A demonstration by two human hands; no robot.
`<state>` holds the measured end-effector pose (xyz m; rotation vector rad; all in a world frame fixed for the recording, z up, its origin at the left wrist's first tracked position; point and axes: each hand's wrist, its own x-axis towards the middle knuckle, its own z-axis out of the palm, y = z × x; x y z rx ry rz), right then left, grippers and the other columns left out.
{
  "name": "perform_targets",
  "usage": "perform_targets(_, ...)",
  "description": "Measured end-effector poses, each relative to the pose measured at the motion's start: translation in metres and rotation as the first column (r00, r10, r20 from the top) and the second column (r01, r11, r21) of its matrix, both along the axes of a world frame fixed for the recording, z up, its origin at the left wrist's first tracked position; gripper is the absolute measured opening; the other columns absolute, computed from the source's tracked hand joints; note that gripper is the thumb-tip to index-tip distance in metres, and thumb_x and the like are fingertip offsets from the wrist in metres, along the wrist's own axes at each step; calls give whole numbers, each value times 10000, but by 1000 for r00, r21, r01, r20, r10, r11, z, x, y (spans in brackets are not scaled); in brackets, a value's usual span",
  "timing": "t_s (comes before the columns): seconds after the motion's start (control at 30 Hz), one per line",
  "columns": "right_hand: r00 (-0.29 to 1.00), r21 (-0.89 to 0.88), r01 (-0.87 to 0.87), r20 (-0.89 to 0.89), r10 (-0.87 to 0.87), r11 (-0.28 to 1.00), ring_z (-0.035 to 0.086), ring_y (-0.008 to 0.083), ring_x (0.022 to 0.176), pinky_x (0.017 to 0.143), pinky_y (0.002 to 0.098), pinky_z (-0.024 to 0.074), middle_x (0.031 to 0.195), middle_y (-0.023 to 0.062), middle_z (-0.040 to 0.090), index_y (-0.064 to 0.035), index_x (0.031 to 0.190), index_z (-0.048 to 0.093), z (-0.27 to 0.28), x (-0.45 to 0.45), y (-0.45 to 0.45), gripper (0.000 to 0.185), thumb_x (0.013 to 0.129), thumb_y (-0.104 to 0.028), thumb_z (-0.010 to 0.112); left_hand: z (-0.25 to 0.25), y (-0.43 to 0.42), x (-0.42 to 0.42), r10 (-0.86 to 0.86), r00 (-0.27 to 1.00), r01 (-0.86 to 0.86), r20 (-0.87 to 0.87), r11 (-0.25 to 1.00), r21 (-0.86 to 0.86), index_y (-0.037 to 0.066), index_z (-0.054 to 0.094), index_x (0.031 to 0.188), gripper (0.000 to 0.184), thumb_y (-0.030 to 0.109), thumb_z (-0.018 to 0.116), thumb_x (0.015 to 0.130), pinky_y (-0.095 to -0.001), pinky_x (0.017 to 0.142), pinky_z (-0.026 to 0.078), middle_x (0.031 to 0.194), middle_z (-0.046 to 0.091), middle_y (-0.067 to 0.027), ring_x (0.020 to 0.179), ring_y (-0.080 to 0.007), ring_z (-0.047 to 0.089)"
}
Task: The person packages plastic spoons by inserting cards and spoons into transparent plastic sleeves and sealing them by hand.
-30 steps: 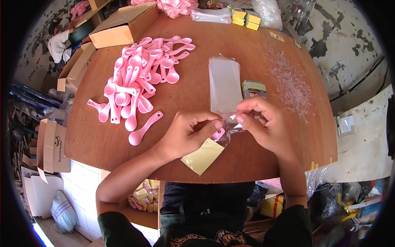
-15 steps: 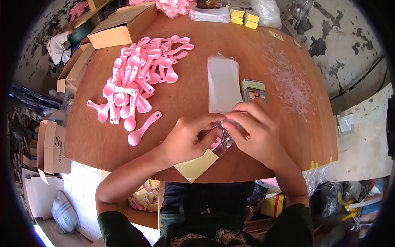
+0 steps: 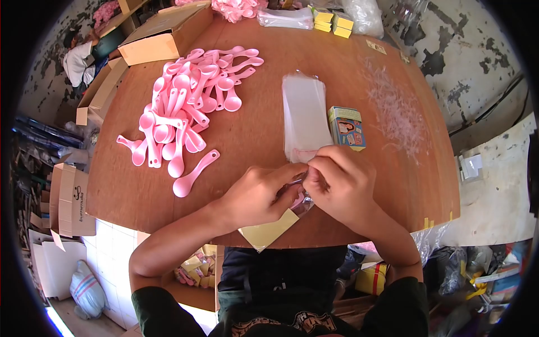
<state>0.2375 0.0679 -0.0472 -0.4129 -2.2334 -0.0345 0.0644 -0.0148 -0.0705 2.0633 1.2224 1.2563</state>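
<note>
Near the front edge of the brown table, a clear plastic bag (image 3: 306, 206) with a yellow card (image 3: 270, 229) and a pink piece inside is pinched in my left hand (image 3: 261, 191). My right hand (image 3: 341, 182) is closed at the bag's upper end, its fingertips touching those of my left hand. The fingers hide most of the bag's mouth. Behind my hands lie a stack of clear bags (image 3: 305, 112) and a small blue and yellow box (image 3: 348, 128). One pink spoon (image 3: 195, 173) rests left of my left hand, beside a heap of pink spoons (image 3: 182, 101).
Thin clear strips (image 3: 396, 109) lie scattered at the table's right. A cardboard box (image 3: 165, 33), more bags (image 3: 285, 18) and yellow card stacks (image 3: 332, 22) stand at the back. Below the table is a box of packed items (image 3: 196, 269). A person (image 3: 78, 59) is at the far left.
Both hands have come together, my right hand moving left and slightly down onto the bag's end. The white piece seen earlier at its fingertips is out of sight. The blue and yellow box is uncovered.
</note>
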Motion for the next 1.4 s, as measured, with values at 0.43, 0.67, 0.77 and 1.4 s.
perform_targets(0.43,893,-588,-346,-445,64,731,574,121,715,654,243,469,832,73,615,28,824,635,41,30,21,80,756,70,636,0,-3,-3,77,822,-11,565,993,-121,-44,575,1183,276,-21,596,909,-239,641,547,975,719,-133,797,-86,662)
perform_targets(0.67,709,-590,-704,-616,343,396,502,134,738,739,286,462,855,54,536,-13,871,600,108,118,87,117,855,-129,594,13,1,-12,154,725,-71,671,986,-150,-28,499,1236,334,16,612,925,-221,686,537,987,713,-128,859,-87,649)
perform_targets(0.77,877,-856,-475,-443,186,202,604,191,847,782,332,489,1046,55,621,-48,955,653,72,151,171,156,862,-154,587,14,1,-12,178,725,-84,666,982,-170,-23,505,1229,339,17,627,916,-225,689,543,960,714,-120,855,-92,654)
perform_targets(1.4,987,-642,-110,16,157,759,592,85,817,730,254,484,1033,33,669,-45,1140,655,98,87,72,286,867,-128,682,13,9,-22,155,882,30,445,924,-381,-26,555,1182,301,28,644,899,-249,743,520,981,685,-96,880,-111,642)
